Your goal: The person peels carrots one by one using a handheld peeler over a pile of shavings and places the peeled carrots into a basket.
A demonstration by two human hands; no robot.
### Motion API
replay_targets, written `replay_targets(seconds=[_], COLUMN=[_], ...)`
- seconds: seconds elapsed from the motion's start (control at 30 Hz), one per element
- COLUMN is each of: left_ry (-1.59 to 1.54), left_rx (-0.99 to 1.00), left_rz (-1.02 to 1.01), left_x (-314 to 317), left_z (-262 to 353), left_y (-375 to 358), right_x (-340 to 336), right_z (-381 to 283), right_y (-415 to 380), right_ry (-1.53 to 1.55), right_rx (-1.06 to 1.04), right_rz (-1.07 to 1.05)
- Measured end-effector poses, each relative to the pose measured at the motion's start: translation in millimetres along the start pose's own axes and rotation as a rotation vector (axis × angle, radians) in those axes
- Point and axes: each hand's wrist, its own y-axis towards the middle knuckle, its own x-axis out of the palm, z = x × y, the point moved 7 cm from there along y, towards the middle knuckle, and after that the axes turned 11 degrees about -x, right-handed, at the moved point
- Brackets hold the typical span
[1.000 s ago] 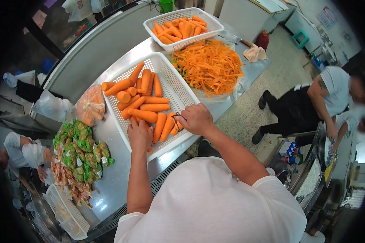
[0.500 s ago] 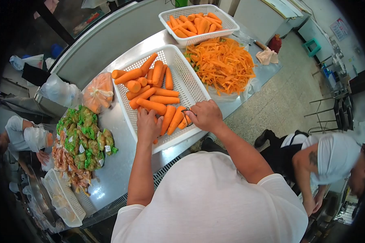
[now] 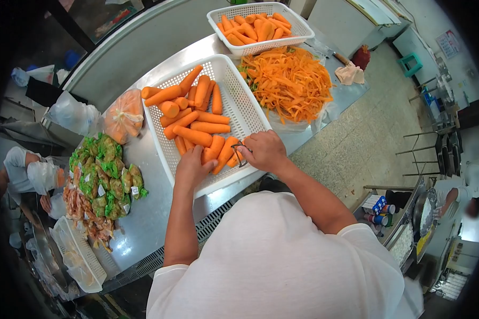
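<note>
Both hands work in our white basket [image 3: 234, 101]: left hand [image 3: 192, 166] clasping a carrot [image 3: 210, 155], right hand [image 3: 262, 150] gripping the peeler [image 3: 240, 152], whose blade could nick nearby fingers if it slips.

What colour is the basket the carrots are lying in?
White, a perforated plastic basket, seen in the head view.

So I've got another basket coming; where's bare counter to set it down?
Bare steel lies between the near basket and the herb packets, widening toward the counter's near edge. The far end is crowded by the peel pile and far basket.
</note>
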Motion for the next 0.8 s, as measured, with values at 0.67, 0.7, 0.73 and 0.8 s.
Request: replay_targets(seconds=[0.67, 0.7, 0.73, 0.8], left_ry=[-1.786, -1.781, -1.637, -1.492], left_rx=[-0.130, -0.143, -0.213, -0.300], left_rz=[-0.330, -0.309, -0.285, -0.261], left_x=[60, 69, 81, 102], left_z=[200, 221, 243, 278], left_y=[63, 68, 74, 84], right_x=[-96, -104, -114, -126], right_z=[243, 258, 270, 296], right_y=[-8, -4, 2, 6], right_ry=[0.214, 0.235, 0.252, 0.281], right_rx=[0.080, 0.073, 0.042, 0.016], right_rz=[0.216, 0.212, 0.209, 0.196])
